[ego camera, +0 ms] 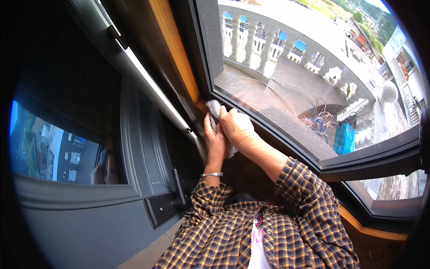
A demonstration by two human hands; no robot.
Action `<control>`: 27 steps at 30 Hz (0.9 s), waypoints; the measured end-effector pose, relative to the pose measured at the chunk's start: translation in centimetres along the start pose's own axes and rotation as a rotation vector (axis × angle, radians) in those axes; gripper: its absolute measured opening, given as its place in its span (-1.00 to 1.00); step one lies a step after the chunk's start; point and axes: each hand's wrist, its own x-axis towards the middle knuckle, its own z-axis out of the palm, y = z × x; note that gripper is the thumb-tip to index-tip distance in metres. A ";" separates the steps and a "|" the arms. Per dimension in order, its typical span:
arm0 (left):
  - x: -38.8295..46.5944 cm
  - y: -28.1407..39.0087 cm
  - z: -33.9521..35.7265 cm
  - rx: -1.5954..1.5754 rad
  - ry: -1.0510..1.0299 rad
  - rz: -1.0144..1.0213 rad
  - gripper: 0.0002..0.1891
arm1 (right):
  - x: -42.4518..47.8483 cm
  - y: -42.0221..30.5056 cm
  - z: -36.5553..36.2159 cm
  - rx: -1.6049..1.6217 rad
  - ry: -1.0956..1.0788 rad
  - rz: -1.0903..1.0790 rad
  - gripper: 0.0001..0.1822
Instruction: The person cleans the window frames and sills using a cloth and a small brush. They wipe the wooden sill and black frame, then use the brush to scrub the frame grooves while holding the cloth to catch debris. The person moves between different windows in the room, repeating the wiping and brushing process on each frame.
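Both of my hands grip a bunched grey cloth [213,107] near the lower corner of a dark window frame [265,126]. My left hand [215,136] holds it from the left side, a metal bracelet [212,174] around that wrist. Pressed against the cloth from the right is my right hand [235,127], its fingers curled. One end of the cloth sticks up above the hands, and another part hangs below them. A wooden trim strip [179,50] runs down to the same corner, just above the cloth.
At the left stands a dark grey door [84,222] with a glass pane [67,144] and a black handle [178,186]. An opened window sash [376,158] juts out at the right. Beyond the glass are a balustrade [250,47], tangled cable [320,121] and a blue bag [344,138].
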 end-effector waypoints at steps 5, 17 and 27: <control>-2.7 -0.8 0.1 0.034 -0.155 -0.008 -0.49 | -3.1 1.6 -1.1 -0.043 0.022 -0.010 -0.71; -16.0 2.1 5.3 0.101 -0.605 0.083 -0.47 | -20.7 9.9 -5.1 -0.196 0.042 0.091 -0.56; -22.4 1.3 9.1 0.055 -1.006 -0.044 -0.47 | -32.1 15.5 -6.4 -0.408 0.047 0.121 -0.44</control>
